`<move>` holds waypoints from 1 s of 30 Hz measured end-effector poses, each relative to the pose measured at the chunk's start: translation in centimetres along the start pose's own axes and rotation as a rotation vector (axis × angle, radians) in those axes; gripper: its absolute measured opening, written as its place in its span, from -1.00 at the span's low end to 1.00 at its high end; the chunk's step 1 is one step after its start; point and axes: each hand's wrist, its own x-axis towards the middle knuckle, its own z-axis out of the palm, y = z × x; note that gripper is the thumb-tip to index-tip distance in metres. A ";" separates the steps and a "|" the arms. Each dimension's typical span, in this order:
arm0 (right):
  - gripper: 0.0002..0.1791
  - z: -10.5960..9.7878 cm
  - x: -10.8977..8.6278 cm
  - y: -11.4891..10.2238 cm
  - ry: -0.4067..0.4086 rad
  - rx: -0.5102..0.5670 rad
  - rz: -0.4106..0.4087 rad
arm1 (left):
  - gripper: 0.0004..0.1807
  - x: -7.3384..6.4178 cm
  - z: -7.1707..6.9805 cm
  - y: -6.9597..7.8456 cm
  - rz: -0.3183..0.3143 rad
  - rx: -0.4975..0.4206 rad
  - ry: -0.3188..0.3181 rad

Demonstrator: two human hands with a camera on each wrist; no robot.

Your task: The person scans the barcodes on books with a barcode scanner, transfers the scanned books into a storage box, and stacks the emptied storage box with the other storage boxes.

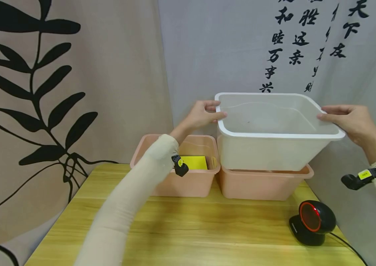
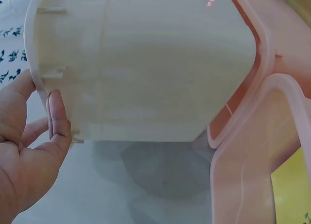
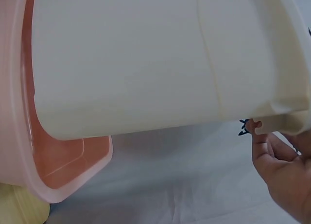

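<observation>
A white plastic bin (image 1: 277,151) is held level by its rim over the right-hand pink bin (image 1: 257,186), its base at or just inside that bin's opening. My left hand (image 1: 204,112) pinches the white rim at its left end, thumb on top and fingers beneath. At the right end, my right hand (image 1: 350,120) grips the rim the same way. In the left wrist view the left hand's fingers curl under the lip of the white bin (image 2: 146,68). The right wrist view shows the right fingers below the rim beside the white wall (image 3: 121,63). The visible inside looks bare.
Left of it stands another pink bin (image 1: 184,183) with a yellow box (image 1: 194,162) inside. A black device with a red ring (image 1: 317,218) sits at the table's right edge, its cable trailing off. Behind the wooden table (image 1: 174,229) hangs a cloth with black writing.
</observation>
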 end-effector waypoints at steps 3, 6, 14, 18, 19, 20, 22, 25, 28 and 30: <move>-0.78 -0.1 0.4 0.1 0.016 0.029 0.003 | -0.28 0.3 0.3 -0.2 0.007 0.008 0.008; -0.84 -0.2 0.6 0.4 0.037 0.014 0.010 | -0.30 0.6 0.7 -0.5 0.012 0.006 0.014; -0.84 0.0 0.6 1.6 0.066 0.003 0.045 | -0.31 0.6 1.8 -1.4 -0.002 -0.003 0.018; -0.77 0.2 0.4 2.1 0.069 0.024 0.071 | -0.30 0.5 2.4 -1.8 -0.011 0.007 0.024; -0.77 0.2 0.3 2.3 0.067 0.029 0.082 | -0.30 0.5 2.5 -1.9 -0.015 0.007 0.024; -0.77 0.3 0.2 2.4 0.064 0.037 0.093 | -0.29 0.5 2.6 -2.1 -0.019 0.005 0.022; -0.77 0.3 0.1 2.5 0.059 0.067 0.110 | -0.29 0.5 2.9 -2.3 -0.022 0.002 0.017; -0.74 0.4 -0.1 2.9 0.052 0.092 0.117 | -0.28 0.5 3.2 -2.7 -0.029 0.006 0.013; -0.71 0.8 -0.3 3.4 0.050 0.084 0.106 | -0.27 0.4 3.5 -3.2 -0.031 0.020 0.010; -0.69 1.2 -0.5 3.9 0.049 0.073 0.098 | -0.28 0.4 3.6 -3.6 -0.028 0.030 0.011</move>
